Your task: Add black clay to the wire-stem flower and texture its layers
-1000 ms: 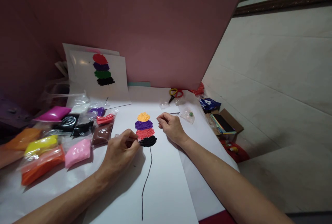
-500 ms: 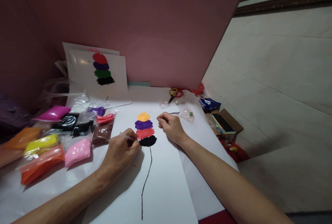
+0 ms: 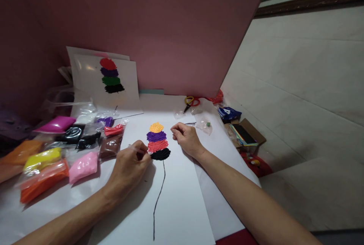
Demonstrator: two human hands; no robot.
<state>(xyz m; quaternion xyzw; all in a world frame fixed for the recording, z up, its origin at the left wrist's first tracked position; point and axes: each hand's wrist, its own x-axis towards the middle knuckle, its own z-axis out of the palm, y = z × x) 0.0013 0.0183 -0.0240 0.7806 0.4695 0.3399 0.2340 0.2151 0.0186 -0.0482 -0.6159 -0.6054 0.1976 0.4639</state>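
On a white paper sheet point(image 3: 176, 199) lies a stack of clay shapes point(image 3: 158, 141): orange on top, then purple, red and black, with a thin black line point(image 3: 159, 194) running down from it. My left hand point(image 3: 129, 169) is closed around a thin clear tool, its tip at the left edge of the black shape. My right hand point(image 3: 184, 138) rests on the paper just right of the stack, fingers curled, pinching something thin that I cannot make out.
Bags of coloured clay point(image 3: 57, 154) lie at the left: pink, yellow, orange, magenta, black, brown. A finished clay picture point(image 3: 109, 80) leans on the back wall. Scissors point(image 3: 190, 102), small plastic bags and a cardboard box point(image 3: 246, 133) sit at the right.
Almost nothing has changed. My left hand shifted slightly at the edge of the black shape; the view drifted a little.
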